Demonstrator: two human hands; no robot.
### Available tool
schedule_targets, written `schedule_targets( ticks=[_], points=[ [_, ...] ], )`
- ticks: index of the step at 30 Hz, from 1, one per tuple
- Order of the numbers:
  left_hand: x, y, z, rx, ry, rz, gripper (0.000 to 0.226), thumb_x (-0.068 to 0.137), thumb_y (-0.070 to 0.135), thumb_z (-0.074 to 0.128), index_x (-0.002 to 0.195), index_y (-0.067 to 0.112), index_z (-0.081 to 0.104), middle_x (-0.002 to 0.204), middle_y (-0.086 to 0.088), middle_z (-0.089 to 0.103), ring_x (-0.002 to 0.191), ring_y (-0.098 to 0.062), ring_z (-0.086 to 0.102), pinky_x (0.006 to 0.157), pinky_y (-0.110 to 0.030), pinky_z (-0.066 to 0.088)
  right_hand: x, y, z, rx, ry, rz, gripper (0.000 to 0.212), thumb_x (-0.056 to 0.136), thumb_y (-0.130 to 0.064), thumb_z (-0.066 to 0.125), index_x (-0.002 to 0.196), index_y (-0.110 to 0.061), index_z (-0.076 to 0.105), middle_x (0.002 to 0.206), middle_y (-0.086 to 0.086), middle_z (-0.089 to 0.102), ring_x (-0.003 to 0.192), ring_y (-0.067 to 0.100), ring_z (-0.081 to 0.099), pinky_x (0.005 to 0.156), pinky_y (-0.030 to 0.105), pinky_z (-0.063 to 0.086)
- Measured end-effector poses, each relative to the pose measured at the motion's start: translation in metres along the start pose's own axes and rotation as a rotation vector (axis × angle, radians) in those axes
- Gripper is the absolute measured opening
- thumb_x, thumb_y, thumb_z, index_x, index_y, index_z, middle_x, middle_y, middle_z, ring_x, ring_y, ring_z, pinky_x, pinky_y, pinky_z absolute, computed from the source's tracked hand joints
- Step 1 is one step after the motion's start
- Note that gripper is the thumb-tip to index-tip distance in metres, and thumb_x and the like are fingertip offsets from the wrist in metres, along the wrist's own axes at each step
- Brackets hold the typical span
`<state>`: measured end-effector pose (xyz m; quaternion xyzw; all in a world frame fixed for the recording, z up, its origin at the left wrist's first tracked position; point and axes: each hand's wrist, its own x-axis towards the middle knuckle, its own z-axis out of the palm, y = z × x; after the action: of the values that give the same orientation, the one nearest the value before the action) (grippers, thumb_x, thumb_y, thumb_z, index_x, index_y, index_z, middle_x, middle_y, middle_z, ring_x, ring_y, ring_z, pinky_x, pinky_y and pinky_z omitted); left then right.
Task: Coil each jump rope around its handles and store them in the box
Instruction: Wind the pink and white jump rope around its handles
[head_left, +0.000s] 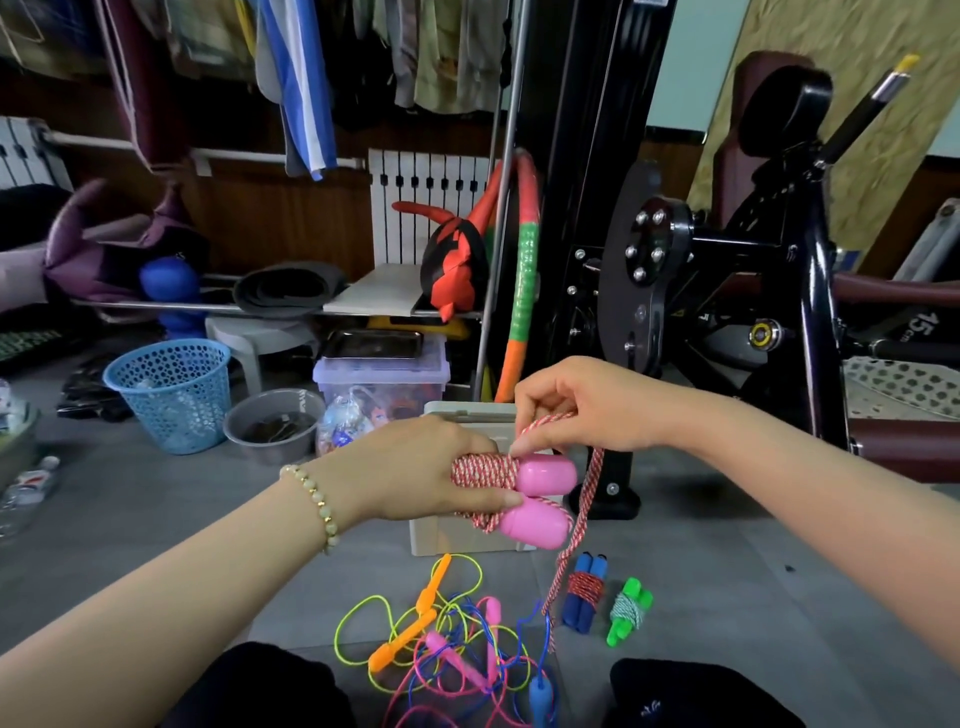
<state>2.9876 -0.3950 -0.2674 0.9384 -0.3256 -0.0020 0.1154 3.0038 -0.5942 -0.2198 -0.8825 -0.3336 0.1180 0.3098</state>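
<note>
**Winding the red-and-white rope on the pink handles**

The two pink handles were held side by side in the middle of the frame, in the air in front of the beige box. The red-and-white rope was wound closely around their left part, and the right ends were bare.

The left hand gripped the wound part, with the fingers curled over it and the thumb underneath. The right hand, just above and to the right, pinched the rope between thumb and forefinger close to the handles. From there the free tail hung down toward the floor.

To do this step well, I think each new turn should lie beside the last one and be pulled tight. The left thumb should press the turns so they do not slip. The end should probably be tucked under the last turn.

At lower right lay two finished bundles, one with blue handles and one with green handles, not yet in the box. A tangle of thin ropes waited at lower centre.
</note>
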Motion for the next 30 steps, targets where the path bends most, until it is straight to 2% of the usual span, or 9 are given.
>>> schedule_targets(
  ticks=[3,8,10,14,16,19,23,26,30],
  points=[
    [-0.003,0.001,-0.003,-0.031,0.024,0.035,0.047,0.080,0.070,0.045,0.089,0.025,0.058,0.064,0.011,0.049,0.062,0.001,0.048,0.058,-0.025,0.032,0.001,0.004,0.004,0.090,-0.051,0.040,0.025,0.087,-0.029,0.061,0.067,-0.014,0.061,0.051,-0.011,0.051,0.048,0.001,0.044,0.050,0.011,0.036],
    [-0.005,0.006,0.001,-0.086,0.023,0.085,0.049,0.084,0.065,0.047,0.078,0.018,0.057,0.065,0.004,0.056,0.065,-0.007,0.051,0.058,-0.019,0.038,0.004,0.016,0.021,0.231,-0.042,0.129,0.037,0.083,-0.043,0.057,0.071,-0.009,0.066,0.055,-0.011,0.052,0.050,-0.001,0.043,0.050,0.011,0.035],
    [-0.006,0.004,0.010,-0.173,-0.008,0.034,0.049,0.085,0.065,0.045,0.073,0.018,0.054,0.058,0.006,0.052,0.056,-0.003,0.050,0.056,-0.018,0.036,0.008,0.022,0.030,0.161,0.021,0.112,0.031,0.086,-0.040,0.058,0.073,-0.013,0.066,0.062,-0.014,0.057,0.059,-0.002,0.048,0.061,0.015,0.041],
    [-0.004,-0.004,0.023,-0.651,0.013,-0.259,0.059,0.083,0.066,0.041,0.073,0.011,0.060,0.051,-0.001,0.059,0.040,-0.015,0.054,0.049,-0.024,0.047,0.009,0.032,0.042,0.150,0.209,0.134,0.040,0.083,-0.043,0.058,0.114,-0.019,0.058,0.111,-0.006,0.061,0.103,0.006,0.056,0.093,0.027,0.047],
    [-0.003,-0.004,0.023,-0.909,0.053,-0.349,0.055,0.087,0.062,0.041,0.069,0.015,0.062,0.048,-0.002,0.058,0.037,-0.015,0.049,0.041,-0.021,0.042,0.006,0.034,0.049,0.301,0.283,0.193,0.056,0.080,-0.043,0.063,0.129,-0.021,0.047,0.122,-0.006,0.056,0.112,0.005,0.054,0.099,0.025,0.044],
    [0.003,-0.002,0.022,-1.059,0.086,-0.371,0.056,0.092,0.059,0.039,0.073,0.014,0.065,0.054,-0.007,0.060,0.037,-0.016,0.047,0.041,-0.020,0.041,0.003,0.040,0.058,0.771,0.272,0.209,0.059,0.075,-0.037,0.074,0.127,-0.021,0.050,0.119,-0.006,0.062,0.115,0.009,0.055,0.107,0.032,0.039],
    [0.010,0.004,0.018,-1.131,0.061,-0.385,0.060,0.089,0.063,0.039,0.065,0.012,0.061,0.053,-0.006,0.060,0.038,-0.016,0.048,0.042,-0.019,0.040,0.002,0.035,0.072,0.835,0.114,0.092,0.048,0.072,-0.020,0.069,0.117,-0.016,0.053,0.106,-0.009,0.069,0.104,0.002,0.061,0.091,0.016,0.045],
    [0.015,0.013,0.012,-1.158,-0.032,-0.367,0.063,0.091,0.061,0.035,0.061,0.011,0.058,0.044,-0.002,0.056,0.036,-0.013,0.047,0.041,-0.019,0.040,0.004,0.030,0.075,0.862,0.183,0.070,0.035,0.071,-0.011,0.066,0.105,-0.010,0.056,0.079,-0.009,0.071,0.077,0.001,0.065,0.075,0.014,0.047],
    [0.021,0.011,0.003,-1.151,-0.121,-0.371,0.063,0.090,0.063,0.036,0.061,0.011,0.056,0.046,-0.002,0.055,0.039,-0.014,0.046,0.044,-0.022,0.041,0.005,0.029,0.068,0.814,0.243,0.053,0.030,0.073,-0.010,0.074,0.099,-0.007,0.060,0.079,-0.002,0.069,0.076,0.004,0.065,0.074,0.016,0.049]
  ],
)
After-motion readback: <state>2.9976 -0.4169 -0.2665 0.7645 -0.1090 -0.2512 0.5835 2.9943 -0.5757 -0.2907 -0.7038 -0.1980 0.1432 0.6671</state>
